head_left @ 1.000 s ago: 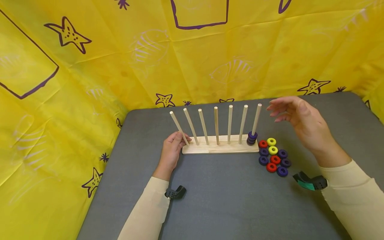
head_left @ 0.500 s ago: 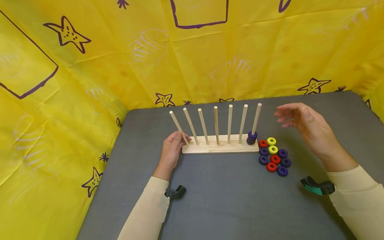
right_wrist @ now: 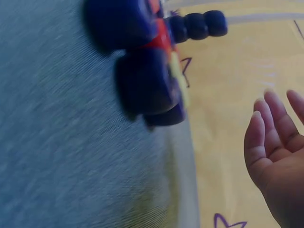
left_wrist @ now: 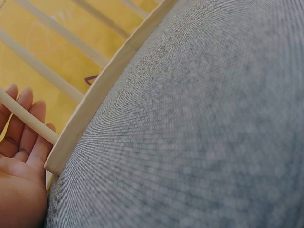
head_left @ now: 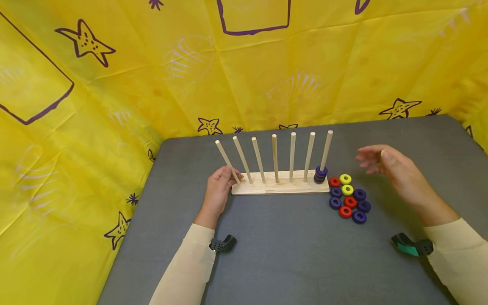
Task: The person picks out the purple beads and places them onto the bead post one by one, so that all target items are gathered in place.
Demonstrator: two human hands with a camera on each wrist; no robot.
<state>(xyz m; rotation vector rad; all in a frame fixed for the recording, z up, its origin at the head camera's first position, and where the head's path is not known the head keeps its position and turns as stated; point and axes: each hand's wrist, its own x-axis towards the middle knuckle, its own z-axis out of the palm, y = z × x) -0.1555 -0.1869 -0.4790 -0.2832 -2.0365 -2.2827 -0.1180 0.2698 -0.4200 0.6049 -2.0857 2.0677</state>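
Observation:
A wooden peg stand (head_left: pixel 284 187) carries a row of several upright pegs on a flat base. My left hand (head_left: pixel 217 190) is at its left end, holding it around the leftmost peg (head_left: pixel 228 161), thumb on the near side and fingers behind. In the left wrist view the fingers (left_wrist: pixel 28 133) curve loosely past that peg. Three dark blue rings (head_left: pixel 320 174) are stacked on the rightmost peg (head_left: pixel 326 148). My right hand (head_left: pixel 400 178) hovers to the right of the loose rings, fingers relaxed and holding nothing.
Loose red (head_left: pixel 345 212), yellow (head_left: pixel 347 190) and blue rings (head_left: pixel 359 217) lie in a cluster by the stand's right end. The grey tabletop (head_left: pixel 282 250) meets a yellow patterned cloth (head_left: pixel 244 80) behind and at the sides. Black straps sit on both wrists.
My right hand has drawn away from the rightmost peg, to the right and lower. The left hand, stand and rings stay where they were.

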